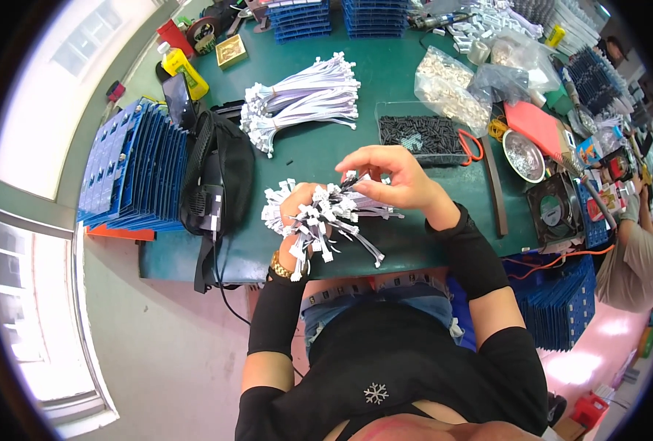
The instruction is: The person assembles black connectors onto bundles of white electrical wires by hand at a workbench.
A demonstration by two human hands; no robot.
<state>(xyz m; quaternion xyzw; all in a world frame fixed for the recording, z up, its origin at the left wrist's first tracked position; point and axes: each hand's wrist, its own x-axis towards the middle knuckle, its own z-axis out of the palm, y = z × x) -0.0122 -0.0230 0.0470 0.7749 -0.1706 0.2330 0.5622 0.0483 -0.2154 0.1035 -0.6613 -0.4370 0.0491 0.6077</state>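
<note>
My left hand (295, 211) is wrapped round a bundle of white cables (330, 214), whose white plug ends fan out over the fingers. My right hand (401, 176) is at the far side of that bundle, thumb and forefinger curled close about a small black piece (352, 178) among the cable ends. How firmly they pinch it is hard to see. Beyond both hands lie more tied bundles of white cables (304, 94). A clear tray (385, 110) holding many small black pieces (423, 134) stands past my right hand, with orange-red-handled scissors (471, 147) at its side.
Blue circuit boards (131, 169) stand in a row at the left, beside a black bag (220, 173). A yellow bottle (183, 71) is behind them. Rightward are a dark bar (494, 187), a metal bowl (523, 156), a black fan (555, 209) and bags of pale parts (453, 88). Another person (635, 257) is far right.
</note>
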